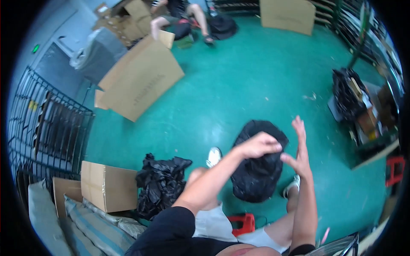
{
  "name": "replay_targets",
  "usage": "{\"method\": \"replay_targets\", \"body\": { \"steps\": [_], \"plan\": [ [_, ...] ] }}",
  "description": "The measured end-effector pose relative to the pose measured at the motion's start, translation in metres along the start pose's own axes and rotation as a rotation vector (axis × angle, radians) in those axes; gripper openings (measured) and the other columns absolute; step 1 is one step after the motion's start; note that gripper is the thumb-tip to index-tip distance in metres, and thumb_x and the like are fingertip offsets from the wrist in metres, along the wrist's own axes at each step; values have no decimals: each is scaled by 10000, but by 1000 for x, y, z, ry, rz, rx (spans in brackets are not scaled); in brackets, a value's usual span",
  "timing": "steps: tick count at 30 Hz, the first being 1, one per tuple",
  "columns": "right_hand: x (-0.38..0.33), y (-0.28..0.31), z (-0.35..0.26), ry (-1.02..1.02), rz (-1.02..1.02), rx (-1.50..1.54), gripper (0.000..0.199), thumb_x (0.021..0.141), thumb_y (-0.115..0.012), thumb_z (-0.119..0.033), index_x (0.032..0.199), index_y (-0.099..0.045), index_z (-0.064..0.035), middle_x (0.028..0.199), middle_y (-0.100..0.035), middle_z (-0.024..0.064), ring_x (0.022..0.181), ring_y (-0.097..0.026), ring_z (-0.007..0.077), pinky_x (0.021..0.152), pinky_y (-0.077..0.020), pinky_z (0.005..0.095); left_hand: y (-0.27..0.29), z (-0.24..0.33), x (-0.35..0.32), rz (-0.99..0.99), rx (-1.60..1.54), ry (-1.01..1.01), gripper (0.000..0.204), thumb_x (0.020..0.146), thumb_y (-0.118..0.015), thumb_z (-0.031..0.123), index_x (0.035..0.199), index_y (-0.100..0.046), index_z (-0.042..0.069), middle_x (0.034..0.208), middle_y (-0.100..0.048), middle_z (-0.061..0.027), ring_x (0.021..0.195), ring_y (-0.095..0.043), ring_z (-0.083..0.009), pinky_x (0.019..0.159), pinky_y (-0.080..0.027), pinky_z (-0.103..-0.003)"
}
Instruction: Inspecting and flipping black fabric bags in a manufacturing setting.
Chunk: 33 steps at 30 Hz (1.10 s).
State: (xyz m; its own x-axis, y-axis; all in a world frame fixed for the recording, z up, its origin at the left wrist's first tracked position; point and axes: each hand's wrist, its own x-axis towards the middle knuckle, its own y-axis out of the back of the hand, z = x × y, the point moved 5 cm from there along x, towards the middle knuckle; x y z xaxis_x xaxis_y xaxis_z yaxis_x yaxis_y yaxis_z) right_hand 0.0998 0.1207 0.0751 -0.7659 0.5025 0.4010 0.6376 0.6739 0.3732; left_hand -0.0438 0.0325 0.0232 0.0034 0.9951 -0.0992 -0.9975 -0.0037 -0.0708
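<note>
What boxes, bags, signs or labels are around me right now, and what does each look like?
Black plastic bag: before the knees, left hand gripping its top, right hand open beside it.
Crumpled black bag: floor, left.
Closed brown carton: lower left.
Large flattened cardboard box: upper left.
Small green sign: left wall.

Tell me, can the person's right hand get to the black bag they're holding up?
Probably yes. The right hand is open beside the black bag, fingers spread, with nothing between them. The left hand already grips the bag's top, holding it above the green floor.
</note>
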Motion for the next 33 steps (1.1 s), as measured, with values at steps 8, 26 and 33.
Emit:
{"method": "replay_targets", "body": {
  "steps": [8, 26, 33],
  "plan": [
    [-12, -29, 19, -454, -407, 255, 490, 644, -880, -268, 1012, -690, -6, 1118, -594, 86, 1066, -545, 235, 935, -414, 364, -8, 10, -8, -209, -208, -59, 205, 890, -720, 223, 821, -656, 41, 756, -579, 78, 711, -485, -14, 635, -389, -223],
    [-12, -9, 24, -499, 204, 909, 270, 870, -645, -28, 698, -463, -128, 690, -461, -54, 646, -470, 51, 619, -419, 219, 18, -3, -7, 382, 208, -121, 276, 795, -631, -22, 1069, -603, -6, 990, -645, -41, 930, -603, -123, 853, -492, -284],
    [-14, 8, 43, -549, 328, 827, 207, 860, -708, -130, 1014, -659, -1, 974, -672, 52, 885, -612, 127, 798, -474, 273, 35, 2, -11, 347, -169, 76, 155, 876, -682, 135, 912, -717, -11, 848, -708, -48, 754, -638, -105, 713, -519, -272]
  ]
}}
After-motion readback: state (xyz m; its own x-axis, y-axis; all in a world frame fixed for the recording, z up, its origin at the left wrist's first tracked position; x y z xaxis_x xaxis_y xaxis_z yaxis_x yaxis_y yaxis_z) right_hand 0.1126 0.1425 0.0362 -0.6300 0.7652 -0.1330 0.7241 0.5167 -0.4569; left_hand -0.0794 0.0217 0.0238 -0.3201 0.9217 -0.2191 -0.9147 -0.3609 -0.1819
